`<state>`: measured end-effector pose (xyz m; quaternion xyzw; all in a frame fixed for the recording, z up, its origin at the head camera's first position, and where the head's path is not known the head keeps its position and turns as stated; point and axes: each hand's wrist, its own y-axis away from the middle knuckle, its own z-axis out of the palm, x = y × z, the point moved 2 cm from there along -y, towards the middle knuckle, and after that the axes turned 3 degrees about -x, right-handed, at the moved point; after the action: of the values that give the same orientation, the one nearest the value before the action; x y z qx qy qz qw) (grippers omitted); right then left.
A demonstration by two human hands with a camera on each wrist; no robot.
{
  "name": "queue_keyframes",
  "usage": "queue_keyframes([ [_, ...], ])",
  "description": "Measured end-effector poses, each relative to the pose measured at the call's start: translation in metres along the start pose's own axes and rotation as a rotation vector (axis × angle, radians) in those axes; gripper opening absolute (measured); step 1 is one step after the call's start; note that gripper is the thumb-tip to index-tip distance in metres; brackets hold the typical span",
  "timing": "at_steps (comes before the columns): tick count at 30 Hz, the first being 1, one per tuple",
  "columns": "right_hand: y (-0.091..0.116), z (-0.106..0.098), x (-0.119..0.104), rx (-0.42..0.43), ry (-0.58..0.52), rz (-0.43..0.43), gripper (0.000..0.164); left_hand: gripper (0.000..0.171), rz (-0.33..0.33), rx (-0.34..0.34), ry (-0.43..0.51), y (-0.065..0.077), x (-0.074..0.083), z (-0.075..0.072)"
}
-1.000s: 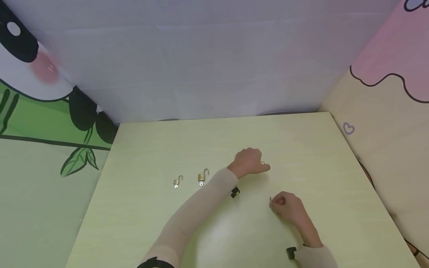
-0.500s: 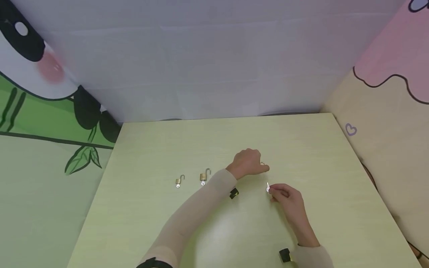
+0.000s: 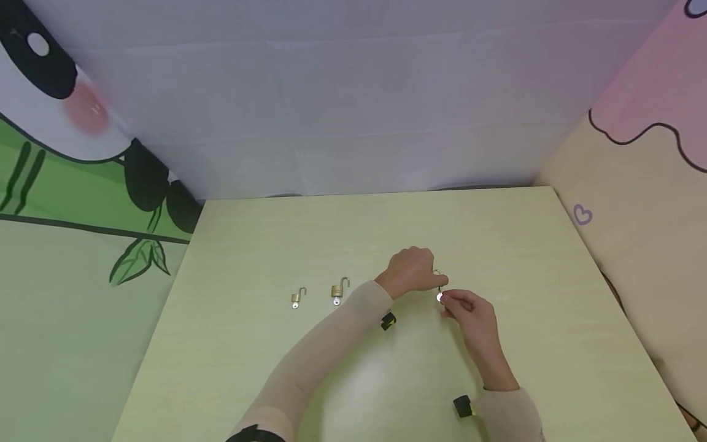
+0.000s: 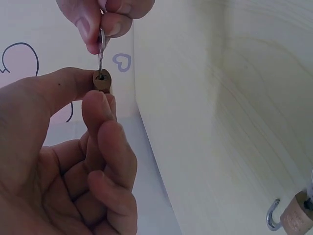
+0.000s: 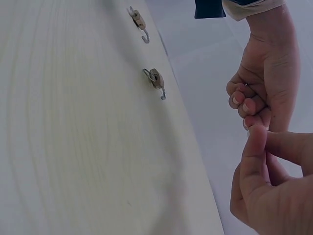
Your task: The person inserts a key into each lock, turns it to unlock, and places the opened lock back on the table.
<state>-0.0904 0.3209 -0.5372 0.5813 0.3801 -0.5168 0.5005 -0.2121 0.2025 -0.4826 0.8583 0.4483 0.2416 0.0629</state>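
Note:
Raised over the table, my left hand pinches a small brass padlock between thumb and fingertips. Its keyhole end faces my right hand, and part of its shackle shows above the thumb in the head view. My right hand pinches a silver key by its round head. In the left wrist view the key's tip is right at the keyhole. The right wrist view has both hands meeting fingertip to fingertip, hiding key and lock there.
Left of my left forearm lie two brass padlocks on the pale table, a larger one and a smaller one. Both have swung-out shackles and keys in them. A white backdrop rises behind the table, with printed panels at the sides.
My right hand has moved up and left with the key, turning its blade away from me and bringing it to the padlock. My left hand has stayed nearly still.

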Motion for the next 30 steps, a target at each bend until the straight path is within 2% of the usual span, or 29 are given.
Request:
queue_keyframes([
  [11, -0.006, 0.007, 0.002, 0.066, -0.107, 0.073, 0.021, 0.051, -0.022, 0.001, 0.029, 0.001, -0.002, -0.002],
  [18, -0.010, 0.013, 0.003, 0.134, -0.208, 0.072, 0.020, 0.050, -0.054, 0.017, 0.029, -0.001, -0.003, 0.002],
  [25, -0.014, 0.023, 0.007, 0.229, -0.294, 0.039, 0.019, 0.047, -0.071, 0.023, 0.133, -0.001, -0.007, 0.005],
  [30, -0.015, 0.029, 0.012, 0.201, -0.347, 0.059, 0.018, 0.048, -0.064, 0.037, 0.135, 0.000, -0.012, 0.003],
])
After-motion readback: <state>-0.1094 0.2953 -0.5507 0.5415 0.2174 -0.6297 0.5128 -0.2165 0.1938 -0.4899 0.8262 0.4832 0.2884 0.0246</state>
